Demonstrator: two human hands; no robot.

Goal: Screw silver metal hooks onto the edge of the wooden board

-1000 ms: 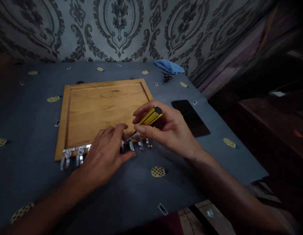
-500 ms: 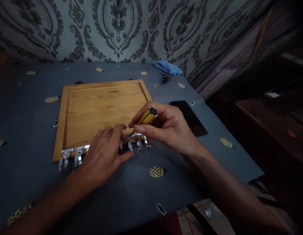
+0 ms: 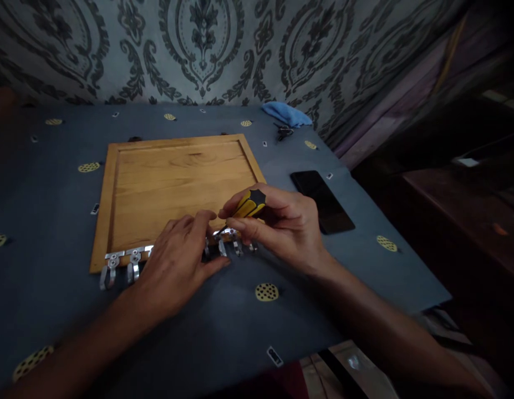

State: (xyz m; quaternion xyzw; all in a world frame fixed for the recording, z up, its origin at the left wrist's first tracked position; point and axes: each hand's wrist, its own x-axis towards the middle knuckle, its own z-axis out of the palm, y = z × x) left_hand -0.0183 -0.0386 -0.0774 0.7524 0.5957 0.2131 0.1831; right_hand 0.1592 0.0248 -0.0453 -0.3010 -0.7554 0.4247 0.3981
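Observation:
My right hand (image 3: 285, 224) is closed around a screwdriver (image 3: 250, 204) with a yellow and black handle. The tool leans, its thin shaft pointing down-left to a metal hook rail (image 3: 134, 255) along the near edge of a framed wooden board (image 3: 177, 188). The shaft's tip meets the rail close to one of the hooks (image 3: 222, 246). My left hand (image 3: 177, 255) grips the middle of the rail, fingers over the board's edge and thumb on the near side, covering some of the hooks. Several silver hooks stick out toward me.
A black phone (image 3: 323, 202) lies right of the board on the blue patterned tablecloth (image 3: 306, 310). Toward the back right sit a blue cloth (image 3: 286, 113) and a small dark object (image 3: 284, 132). Patterned fabric (image 3: 202, 50) hangs behind the table.
My right hand has tipped and turned slightly, bringing the screwdriver handle a little lower and more upright. The tip stays at the same hook, and my left hand keeps its place.

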